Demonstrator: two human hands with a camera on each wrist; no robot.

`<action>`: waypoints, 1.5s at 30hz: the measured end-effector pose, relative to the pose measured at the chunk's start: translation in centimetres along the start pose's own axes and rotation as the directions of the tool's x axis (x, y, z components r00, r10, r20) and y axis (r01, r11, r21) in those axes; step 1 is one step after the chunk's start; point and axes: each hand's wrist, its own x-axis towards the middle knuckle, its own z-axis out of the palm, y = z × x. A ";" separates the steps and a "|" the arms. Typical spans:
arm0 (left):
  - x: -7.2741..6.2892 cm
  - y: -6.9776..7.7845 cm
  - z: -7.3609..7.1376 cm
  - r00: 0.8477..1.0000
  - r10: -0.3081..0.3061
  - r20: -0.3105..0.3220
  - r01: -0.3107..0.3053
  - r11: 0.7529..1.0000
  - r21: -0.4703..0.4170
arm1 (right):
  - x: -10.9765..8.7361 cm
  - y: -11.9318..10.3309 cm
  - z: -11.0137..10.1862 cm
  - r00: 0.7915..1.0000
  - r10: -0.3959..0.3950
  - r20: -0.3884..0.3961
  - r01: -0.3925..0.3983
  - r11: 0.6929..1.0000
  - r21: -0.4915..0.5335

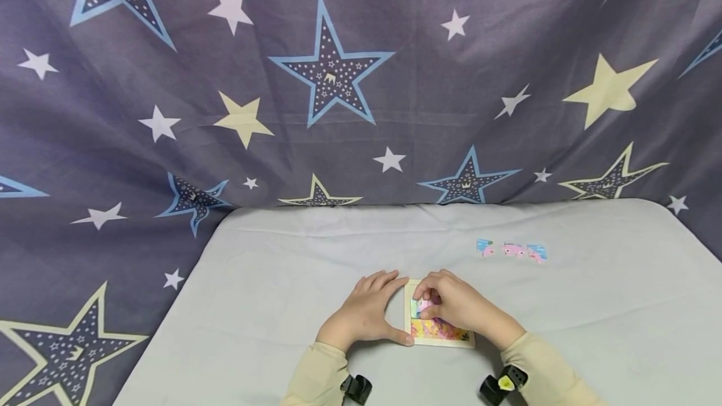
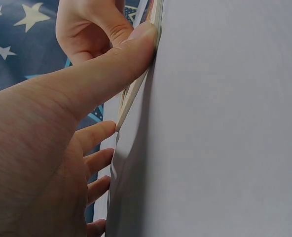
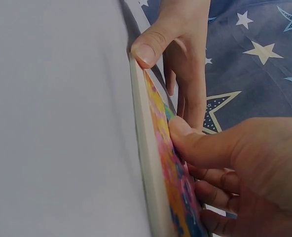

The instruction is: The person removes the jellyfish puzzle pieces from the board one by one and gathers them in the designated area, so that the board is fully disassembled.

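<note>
A small jigsaw puzzle in a pale-rimmed tray [image 1: 445, 343] lies on the table, its lower part filled with a yellow, orange and pink picture. My left hand [image 1: 363, 312] rests at the tray's left side, fingers spread, thumb touching the lower left corner and index finger the upper one. Over the tray, my right hand [image 1: 459, 306] pinches a pale green and pink puzzle piece [image 1: 416, 309] between thumb and fingers, at the left of the picture. That hand covers much of the tray. In the right wrist view the thumb [image 3: 185, 133] is close above the picture.
Farther back to the right lie loose puzzle pieces: a blue and pink one [image 1: 484, 247], a pink one [image 1: 513, 250] and another blue and pink one [image 1: 538, 252]. A grey cloth covers the table [image 1: 271, 268]. Behind it hangs a star-patterned curtain [image 1: 417, 99].
</note>
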 end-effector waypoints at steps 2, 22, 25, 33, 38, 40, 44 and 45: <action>0.0 0.0 0.1 1.000 -0.008 0.002 0.008 1.000 -0.003 | 0.0 -0.1 0.0 1.000 0.006 -0.006 -0.006 1.000 0.003; -0.4 0.0 -0.2 1.000 0.020 -0.009 -0.020 1.000 0.005 | -0.1 -1.4 0.0 0.993 0.066 0.097 -0.077 0.991 0.109; -0.5 0.1 -0.3 1.000 0.015 -0.004 -0.014 1.000 0.013 | -0.1 -1.4 0.0 0.994 0.053 0.091 -0.062 0.993 0.097; -0.7 0.5 -0.7 1.000 -0.002 0.004 0.002 1.000 -0.006 | 0.2 -1.0 -0.3 0.996 0.018 0.092 -0.028 0.993 0.112; -0.7 0.5 -0.6 1.000 -0.018 0.008 0.018 1.000 -0.017 | 0.2 -0.8 -0.9 0.996 -0.004 0.094 -0.007 0.993 0.114; -0.7 0.5 -0.6 1.000 -0.018 0.008 0.019 1.000 -0.022 | 0.2 -0.6 -1.4 0.997 0.001 0.077 -0.012 0.991 0.134; -0.5 0.6 -0.6 1.000 -0.011 0.007 0.011 1.000 -0.024 | -0.1 0.3 -2.7 0.998 0.053 0.027 -0.057 0.978 0.199; -0.5 0.6 -0.6 1.000 -0.010 0.007 0.010 1.000 -0.023 | -0.2 0.6 -3.0 0.998 0.068 0.014 -0.070 0.975 0.210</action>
